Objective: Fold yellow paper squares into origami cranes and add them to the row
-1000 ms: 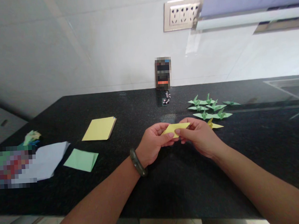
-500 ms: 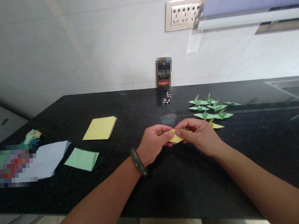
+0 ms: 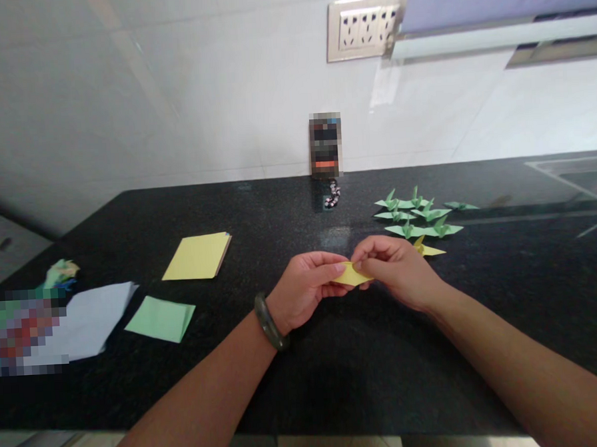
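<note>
White sheets (image 3: 101, 320) lie toward the left of your dark desk (image 3: 307, 383). Next comes the green folded sheet (image 3: 158, 319), flat and near them, with the yellow paper stack (image 3: 195, 257) behind it and to its right. Your left hand (image 3: 306, 286), a dark bangle (image 3: 270, 324) at its wrist, has its grip pinched on one end of the small folded yellow paper (image 3: 352, 275). That piece sits between your two hands; whether it touches the desk, you cannot tell from here. Your right hand (image 3: 396, 272) has its own grip clamped on the other end, between thumb and fingers.

To make this fold well, line up the edges first, pin the layers with your left thumb, then press the crease outward with light, even force. Thin paper like this probably wrinkles if you twist or tug it. Just past your right hand lies a yellow paper bird (image 3: 433, 250), partly hidden, with green paper birds (image 3: 441, 228) grouped behind, so give that wrist room.
</note>
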`<state>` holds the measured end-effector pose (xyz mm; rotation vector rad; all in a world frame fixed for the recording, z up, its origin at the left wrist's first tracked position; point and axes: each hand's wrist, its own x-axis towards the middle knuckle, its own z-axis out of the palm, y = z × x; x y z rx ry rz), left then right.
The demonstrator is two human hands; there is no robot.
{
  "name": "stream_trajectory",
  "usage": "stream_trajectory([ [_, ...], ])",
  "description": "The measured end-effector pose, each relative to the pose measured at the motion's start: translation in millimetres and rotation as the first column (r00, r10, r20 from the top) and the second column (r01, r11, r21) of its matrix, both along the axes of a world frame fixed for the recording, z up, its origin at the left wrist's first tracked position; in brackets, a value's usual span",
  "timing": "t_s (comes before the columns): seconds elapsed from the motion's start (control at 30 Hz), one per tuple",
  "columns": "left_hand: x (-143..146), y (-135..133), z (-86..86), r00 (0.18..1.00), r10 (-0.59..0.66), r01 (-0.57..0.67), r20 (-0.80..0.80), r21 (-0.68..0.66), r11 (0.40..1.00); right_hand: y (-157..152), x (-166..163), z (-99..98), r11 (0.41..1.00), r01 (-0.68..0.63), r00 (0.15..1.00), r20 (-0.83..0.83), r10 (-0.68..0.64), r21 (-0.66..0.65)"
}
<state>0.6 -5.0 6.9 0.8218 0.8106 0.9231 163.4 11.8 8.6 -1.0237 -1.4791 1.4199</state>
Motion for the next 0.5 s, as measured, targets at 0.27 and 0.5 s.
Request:
stream_trajectory([
  [0.27, -1.2, 1.3, -3.7, 0.996, 0.0, 0.0, -0.088, 0.004, 1.0, 0.3, 2.0, 1.4, 0.994, -0.041, 0.988, 0.154, 0.025, 0.103],
  [0.5, 0.4, 1.5, -3.2, 0.982, 0.091, -0.07, -0.166, 0.129, 0.989, 0.5, 2.2, 5.5, 1.0, -0.028, 0.987, 0.156, 0.027, 0.002],
])
